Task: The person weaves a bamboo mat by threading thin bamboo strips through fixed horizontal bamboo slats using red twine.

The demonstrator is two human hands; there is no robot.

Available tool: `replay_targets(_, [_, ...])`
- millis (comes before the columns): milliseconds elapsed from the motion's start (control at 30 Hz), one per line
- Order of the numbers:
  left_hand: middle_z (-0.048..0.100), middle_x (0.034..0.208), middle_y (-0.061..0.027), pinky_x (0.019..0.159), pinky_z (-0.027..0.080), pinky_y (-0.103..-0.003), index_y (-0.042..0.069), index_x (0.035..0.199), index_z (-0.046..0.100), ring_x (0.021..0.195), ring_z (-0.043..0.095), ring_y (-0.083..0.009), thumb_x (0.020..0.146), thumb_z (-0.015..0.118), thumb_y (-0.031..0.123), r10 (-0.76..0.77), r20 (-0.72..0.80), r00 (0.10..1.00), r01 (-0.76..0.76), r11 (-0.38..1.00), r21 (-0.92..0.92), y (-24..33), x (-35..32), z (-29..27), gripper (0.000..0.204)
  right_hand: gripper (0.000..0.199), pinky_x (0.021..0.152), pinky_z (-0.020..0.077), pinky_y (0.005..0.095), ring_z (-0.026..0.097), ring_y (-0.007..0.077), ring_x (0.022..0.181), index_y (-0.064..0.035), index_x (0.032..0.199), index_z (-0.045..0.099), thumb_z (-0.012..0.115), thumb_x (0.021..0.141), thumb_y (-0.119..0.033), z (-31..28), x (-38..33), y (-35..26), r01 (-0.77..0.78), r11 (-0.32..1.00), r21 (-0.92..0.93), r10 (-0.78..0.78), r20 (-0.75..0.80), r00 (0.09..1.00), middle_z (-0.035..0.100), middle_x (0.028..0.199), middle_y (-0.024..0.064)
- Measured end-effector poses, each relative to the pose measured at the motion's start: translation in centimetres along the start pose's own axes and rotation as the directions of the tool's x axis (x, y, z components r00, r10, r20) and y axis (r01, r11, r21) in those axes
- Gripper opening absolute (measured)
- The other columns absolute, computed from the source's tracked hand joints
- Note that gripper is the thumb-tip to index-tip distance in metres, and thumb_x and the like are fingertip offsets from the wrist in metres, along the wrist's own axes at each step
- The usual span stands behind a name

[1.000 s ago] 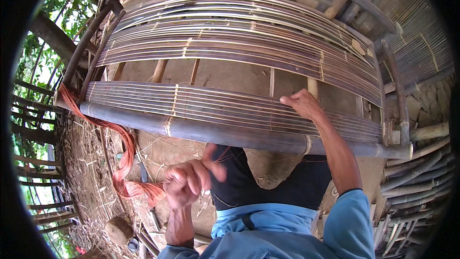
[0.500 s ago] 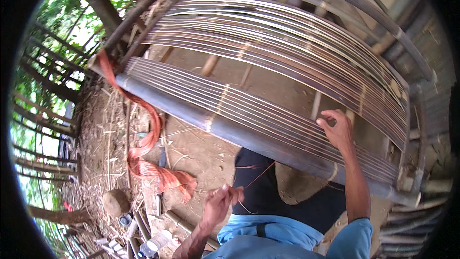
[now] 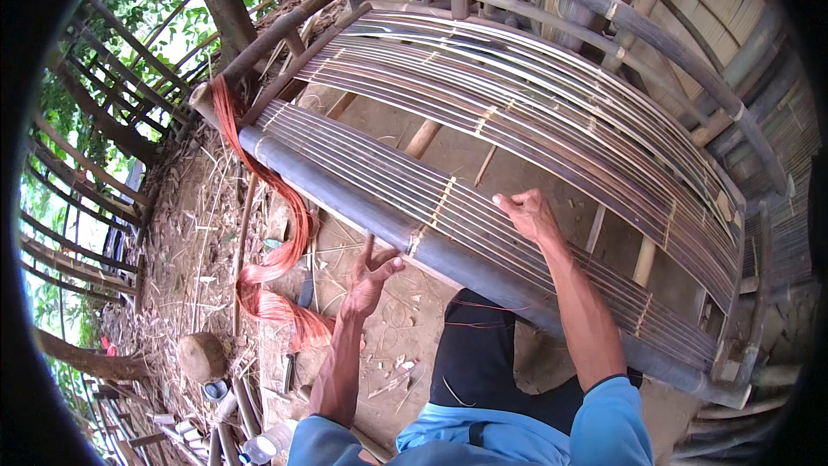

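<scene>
A bench of dark bamboo slats (image 3: 569, 155) stands before me, tied with pale lashings. My right hand (image 3: 528, 214) is above its front slats, with the fingers curled in. Whatever may be in that hand is too small to make out. My left hand (image 3: 373, 280) is beside the bench's thick front pole (image 3: 345, 181), just left of a lashing (image 3: 417, 240). Its fingers are apart and nothing shows in them. Thin orange strands (image 3: 483, 304) cross from the pole over my thigh. A bundle of orange fibre (image 3: 297, 224) hangs from the pole's left end down to the ground.
A knife-like tool (image 3: 306, 289) lies by the fibre bundle. At the lower left are a round stone or wooden block (image 3: 203, 357), cut bamboo pieces (image 3: 246, 406) and a clear plastic bottle (image 3: 272, 442). Bamboo rails (image 3: 604, 9) rise behind the bench, and a fence (image 3: 78, 250) runs along the left.
My left hand has gone from my lap, where it held a thin orange strand, up to the front pole, and its fingers have spread. My right hand has moved left over the slats.
</scene>
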State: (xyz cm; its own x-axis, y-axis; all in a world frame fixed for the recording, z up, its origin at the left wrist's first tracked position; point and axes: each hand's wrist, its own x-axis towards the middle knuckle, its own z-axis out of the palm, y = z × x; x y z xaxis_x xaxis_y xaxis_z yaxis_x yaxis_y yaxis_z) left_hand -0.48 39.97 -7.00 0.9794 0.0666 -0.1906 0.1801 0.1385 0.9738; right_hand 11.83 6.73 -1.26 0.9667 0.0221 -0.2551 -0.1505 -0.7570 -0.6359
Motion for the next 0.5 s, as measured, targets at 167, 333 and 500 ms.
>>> replay_targets(167, [0.068,0.083,-0.0037,0.074,0.047,-0.027,0.004,0.107,0.075,0.073,0.057,-0.0122,0.094,0.071,0.023,-0.110,0.046,0.993,0.107,0.991,0.081,1.5,-0.8,-7.4,0.023,0.049,0.071,0.0544,0.0438,0.071,0.0361,0.074,-0.0052,0.084,0.078,0.068,0.088,-0.053,0.0,-0.6,-0.9,-0.017,1.000,-0.015,0.017,-0.053,0.998,0.070,0.076,0.0226])
replay_targets(333, [0.072,0.118,-0.0145,0.107,0.045,-0.041,0.011,0.098,0.073,0.106,0.068,-0.0200,0.099,0.059,0.024,0.475,-0.135,0.870,-0.431,0.864,0.261,13.2,1.0,-17.4,0.020,0.043,0.084,0.0551,0.0386,0.073,0.0262,0.092,-0.0040,0.115,0.073,0.066,0.095,-0.042,-0.6,-0.4,0.0,0.029,0.960,0.278,-0.035,0.019,0.999,0.076,0.100,0.0161])
replay_targets(500, [0.063,0.117,-0.0176,0.075,0.051,-0.026,-0.004,0.108,0.065,0.089,0.056,-0.0125,0.098,0.050,-0.001,0.516,-0.168,0.840,-0.542,0.776,-0.324,23.3,6.4,-14.5,0.018,0.051,0.100,0.0495,0.0350,0.066,0.0281,0.115,-0.0039,0.137,0.059,0.063,0.098,-0.037,-0.2,3.1,1.5,-0.112,0.932,0.346,0.067,0.141,0.988,0.070,0.122,0.0187])
